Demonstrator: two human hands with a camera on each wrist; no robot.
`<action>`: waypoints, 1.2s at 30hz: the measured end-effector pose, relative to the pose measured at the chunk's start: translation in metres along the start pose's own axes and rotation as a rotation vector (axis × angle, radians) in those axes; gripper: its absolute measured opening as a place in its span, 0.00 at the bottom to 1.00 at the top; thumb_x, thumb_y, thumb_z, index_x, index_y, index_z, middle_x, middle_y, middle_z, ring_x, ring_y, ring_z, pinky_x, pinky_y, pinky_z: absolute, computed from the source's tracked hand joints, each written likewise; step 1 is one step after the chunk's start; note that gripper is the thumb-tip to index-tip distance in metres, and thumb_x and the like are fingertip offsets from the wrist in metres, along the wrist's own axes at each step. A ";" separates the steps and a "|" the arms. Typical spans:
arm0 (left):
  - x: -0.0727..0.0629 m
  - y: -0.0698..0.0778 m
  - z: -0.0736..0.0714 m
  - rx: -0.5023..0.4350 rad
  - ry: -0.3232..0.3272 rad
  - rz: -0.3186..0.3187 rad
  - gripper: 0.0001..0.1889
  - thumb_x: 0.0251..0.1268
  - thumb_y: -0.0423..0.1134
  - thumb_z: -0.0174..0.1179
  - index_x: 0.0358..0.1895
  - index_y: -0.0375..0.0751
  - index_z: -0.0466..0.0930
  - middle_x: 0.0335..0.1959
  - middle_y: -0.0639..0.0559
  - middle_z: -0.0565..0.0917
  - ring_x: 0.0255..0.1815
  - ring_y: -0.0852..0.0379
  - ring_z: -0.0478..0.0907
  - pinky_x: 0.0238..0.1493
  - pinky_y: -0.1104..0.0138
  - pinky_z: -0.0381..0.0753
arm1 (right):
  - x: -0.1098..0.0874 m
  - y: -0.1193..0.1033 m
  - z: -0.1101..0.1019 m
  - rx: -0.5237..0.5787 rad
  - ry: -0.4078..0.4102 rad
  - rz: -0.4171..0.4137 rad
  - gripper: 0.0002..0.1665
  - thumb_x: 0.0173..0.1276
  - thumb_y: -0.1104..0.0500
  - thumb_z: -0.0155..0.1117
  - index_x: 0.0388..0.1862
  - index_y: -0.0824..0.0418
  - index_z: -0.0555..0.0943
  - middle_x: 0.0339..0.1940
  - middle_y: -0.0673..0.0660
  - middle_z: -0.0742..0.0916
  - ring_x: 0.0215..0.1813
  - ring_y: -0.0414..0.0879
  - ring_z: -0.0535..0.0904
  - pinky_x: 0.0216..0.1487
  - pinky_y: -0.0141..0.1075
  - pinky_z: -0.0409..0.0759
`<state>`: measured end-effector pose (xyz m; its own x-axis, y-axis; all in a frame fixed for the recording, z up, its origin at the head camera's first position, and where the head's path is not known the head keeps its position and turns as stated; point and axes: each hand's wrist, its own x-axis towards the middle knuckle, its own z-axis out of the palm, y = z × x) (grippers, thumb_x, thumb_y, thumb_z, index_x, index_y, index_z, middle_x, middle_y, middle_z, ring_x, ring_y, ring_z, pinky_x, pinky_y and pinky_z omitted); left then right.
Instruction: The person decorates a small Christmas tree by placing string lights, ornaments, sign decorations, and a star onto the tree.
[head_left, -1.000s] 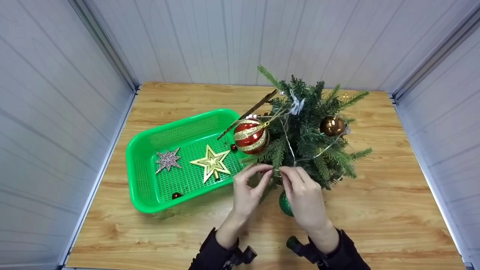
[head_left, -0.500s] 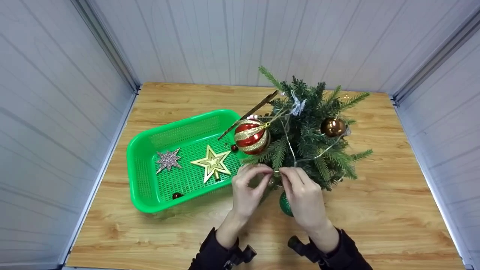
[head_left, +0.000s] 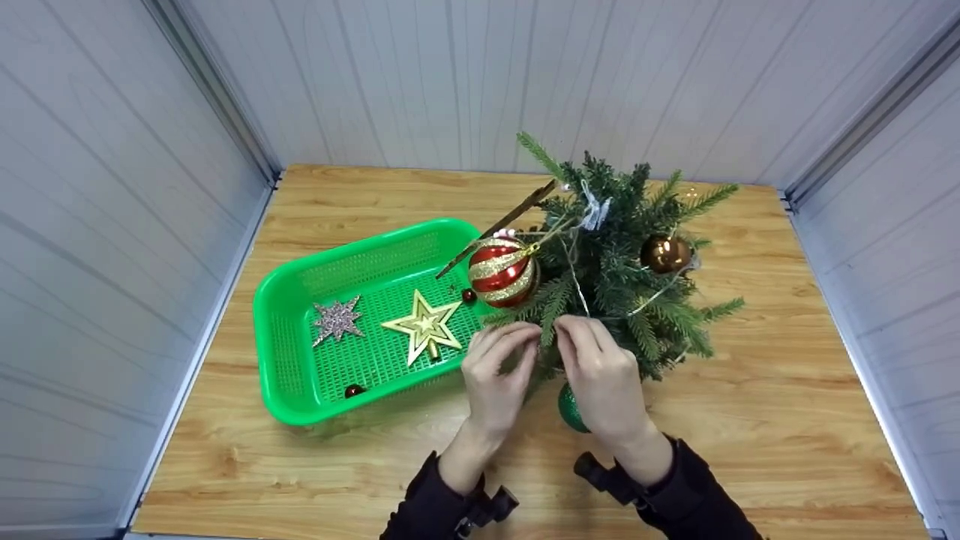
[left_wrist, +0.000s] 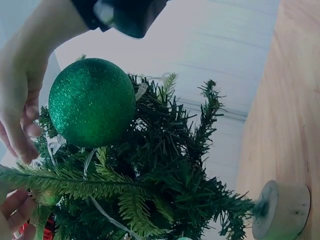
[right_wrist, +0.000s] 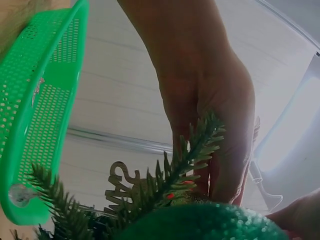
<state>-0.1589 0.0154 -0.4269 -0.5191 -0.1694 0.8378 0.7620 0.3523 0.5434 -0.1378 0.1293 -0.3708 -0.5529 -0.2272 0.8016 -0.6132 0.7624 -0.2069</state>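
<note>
At the near branches of a small tree (head_left: 615, 262) on the counter (head_left: 750, 420), head view: left hand (head_left: 499, 375) and right hand (head_left: 600, 371) met, fingers curled, pinching something too small to identify.
Left wrist view: green bauble (left_wrist: 91, 102) hung among needles. Right wrist view: green basket (right_wrist: 35, 115) beside the left hand.

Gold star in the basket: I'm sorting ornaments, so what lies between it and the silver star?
Only bare green mesh of the basket lies between the gold star and the silver star, in the head view.
</note>
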 end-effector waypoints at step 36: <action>-0.013 0.022 -0.040 0.219 -0.160 -0.033 0.11 0.52 0.40 0.62 0.36 0.36 0.80 0.37 0.47 0.81 0.39 0.55 0.77 0.43 0.66 0.74 | -0.002 0.043 -0.064 0.157 0.626 0.194 0.05 0.51 0.69 0.65 0.23 0.73 0.79 0.21 0.65 0.82 0.22 0.39 0.78 0.28 0.19 0.74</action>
<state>-0.1200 -0.0112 -0.4241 -0.6100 -0.0426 0.7913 0.6508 0.5427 0.5310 -0.1276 0.2012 -0.3455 -0.2592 0.3351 0.9058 -0.6365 0.6461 -0.4211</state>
